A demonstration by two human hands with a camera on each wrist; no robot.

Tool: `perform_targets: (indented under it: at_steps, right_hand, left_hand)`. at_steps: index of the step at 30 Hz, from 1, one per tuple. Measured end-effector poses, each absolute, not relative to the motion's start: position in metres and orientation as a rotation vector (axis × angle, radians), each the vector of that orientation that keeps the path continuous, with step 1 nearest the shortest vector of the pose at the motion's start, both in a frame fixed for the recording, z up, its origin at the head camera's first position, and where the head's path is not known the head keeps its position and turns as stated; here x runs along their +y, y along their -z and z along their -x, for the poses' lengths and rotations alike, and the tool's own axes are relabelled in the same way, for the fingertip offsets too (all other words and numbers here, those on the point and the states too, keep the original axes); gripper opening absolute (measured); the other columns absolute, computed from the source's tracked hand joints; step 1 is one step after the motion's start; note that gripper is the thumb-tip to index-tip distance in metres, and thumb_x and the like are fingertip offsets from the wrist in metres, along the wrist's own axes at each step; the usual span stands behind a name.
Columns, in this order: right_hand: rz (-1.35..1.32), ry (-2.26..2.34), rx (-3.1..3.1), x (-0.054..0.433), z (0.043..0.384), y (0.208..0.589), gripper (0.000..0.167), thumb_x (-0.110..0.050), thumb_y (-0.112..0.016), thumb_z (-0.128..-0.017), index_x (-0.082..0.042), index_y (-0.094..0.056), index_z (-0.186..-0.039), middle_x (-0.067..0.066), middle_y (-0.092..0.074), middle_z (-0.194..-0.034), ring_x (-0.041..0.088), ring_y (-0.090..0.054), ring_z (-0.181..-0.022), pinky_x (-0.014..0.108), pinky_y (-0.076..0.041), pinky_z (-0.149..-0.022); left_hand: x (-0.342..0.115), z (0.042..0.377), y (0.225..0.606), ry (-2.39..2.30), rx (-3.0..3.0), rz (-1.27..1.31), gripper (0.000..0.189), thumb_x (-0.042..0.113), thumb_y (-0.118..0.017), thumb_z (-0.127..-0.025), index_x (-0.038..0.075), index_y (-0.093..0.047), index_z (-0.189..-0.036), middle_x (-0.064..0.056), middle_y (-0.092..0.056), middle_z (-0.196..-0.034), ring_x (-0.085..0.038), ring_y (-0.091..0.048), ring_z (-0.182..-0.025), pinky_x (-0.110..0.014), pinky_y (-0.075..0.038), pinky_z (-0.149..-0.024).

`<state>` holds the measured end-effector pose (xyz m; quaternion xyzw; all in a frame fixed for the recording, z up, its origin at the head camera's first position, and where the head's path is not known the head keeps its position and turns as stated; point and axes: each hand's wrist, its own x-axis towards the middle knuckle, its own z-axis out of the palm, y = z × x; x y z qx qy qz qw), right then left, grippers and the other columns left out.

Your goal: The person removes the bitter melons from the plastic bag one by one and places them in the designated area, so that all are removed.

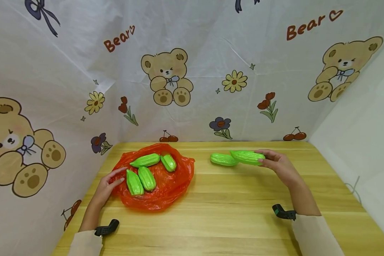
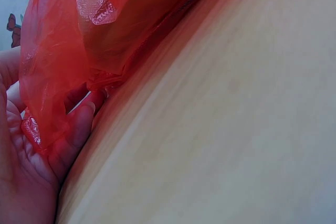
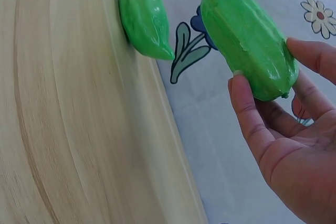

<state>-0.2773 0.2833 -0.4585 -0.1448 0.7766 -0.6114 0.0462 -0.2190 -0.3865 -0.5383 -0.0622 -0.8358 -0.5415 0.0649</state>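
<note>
My right hand (image 1: pixel 280 165) holds a green bitter melon (image 1: pixel 247 157) by one end, thumb and fingertips around it, as the right wrist view shows. The far tip of that melon overlaps a second bitter melon (image 1: pixel 224 159) lying on the table in the head view. At the left, my left hand (image 1: pixel 106 186) holds the rim of an open red plastic bag (image 1: pixel 171 193). In the left wrist view, thin plastic runs into the palm, and some fingers show through it. Several more bitter melons (image 1: pixel 146 178) lie inside the bag.
The wooden table (image 1: pixel 211 220) meets a white cloth backdrop (image 1: pixel 204 42) printed with bears and flowers at its back edge. White sheeting also borders the left and right sides. A black wrist camera (image 1: pixel 283 212) sits on each forearm.
</note>
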Motion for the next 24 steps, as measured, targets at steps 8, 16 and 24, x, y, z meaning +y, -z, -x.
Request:
perform_targets:
  at_steps: [8,16,24]
  right_hand:
    - [0.380,1.928,2.348,0.299,0.278,0.461,0.045,-0.018,-0.066,-0.100,0.002,-0.057,-0.140,-0.005,-0.063,-0.124,0.009,-0.065,-0.102,0.028,-0.057,-0.089]
    - [0.409,1.911,2.359,0.319,0.280,0.468,0.045,-0.017,-0.063,-0.102,0.002,-0.054,-0.142,-0.004,-0.061,-0.125,0.008,-0.065,-0.103,0.026,-0.056,-0.090]
    - [0.364,1.888,2.348,0.334,0.283,0.477,0.048,-0.016,-0.062,-0.102,0.002,-0.051,-0.145,-0.005,-0.057,-0.128,0.008,-0.061,-0.105,0.023,-0.054,-0.091]
  left_hand:
    - [-0.385,0.217,0.537,1.638,-2.536,0.170,0.045,0.022,-0.060,-0.103,0.005,-0.055,-0.144,-0.020,-0.050,-0.149,0.002,-0.038,-0.133,-0.010,-0.028,-0.102]
    - [-0.384,0.219,0.537,1.637,-2.533,0.170,0.045,0.021,-0.060,-0.103,0.004,-0.055,-0.144,-0.020,-0.050,-0.149,-0.010,-0.038,-0.139,-0.010,-0.028,-0.103]
    - [-0.382,0.217,0.534,1.633,-2.531,0.182,0.045,0.019,-0.061,-0.103,0.002,-0.055,-0.144,-0.021,-0.051,-0.149,-0.022,-0.038,-0.142,-0.013,-0.028,-0.106]
